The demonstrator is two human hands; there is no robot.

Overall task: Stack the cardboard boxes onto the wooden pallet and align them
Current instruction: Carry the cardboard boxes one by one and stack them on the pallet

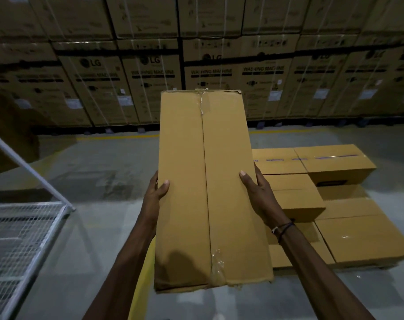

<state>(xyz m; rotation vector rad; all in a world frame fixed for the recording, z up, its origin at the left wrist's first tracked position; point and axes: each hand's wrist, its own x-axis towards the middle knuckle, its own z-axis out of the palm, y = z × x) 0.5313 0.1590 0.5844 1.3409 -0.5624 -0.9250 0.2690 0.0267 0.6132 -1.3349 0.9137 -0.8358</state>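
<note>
Two hands carry one long cardboard box [208, 185] out in front of you, lifted clear of the floor, its long axis running away from you and its taped centre seam facing up. Your left hand [155, 192] clasps the left long edge about halfway along, thumb [163, 186] lying on the top face and the remaining fingers hidden behind the side. Your right hand [257, 190] clasps the opposite edge at about the same level, thumb on top and fingers wrapped out of sight over the right side; a dark cord bracelet [283, 229] circles that wrist. Both forearms reach up from the bottom of the view, held apart by the width of the box, elbows out of frame. Below and to the right of your right hand lies a low stack of cardboard boxes [348, 236]; about six tops show, though the carried box covers part of the stack, so the full count cannot be told. Only a dark sliver shows beneath the stack's near edge, too little to tell whether it is the pallet. Left of your left hand stands one white wire-mesh cart [28, 229]. Beyond both hands, across the grey floor [99, 181], one wall of large washing-machine cartons [150, 86] stands in at least two tiers, roughly seven cartons wide.
</note>
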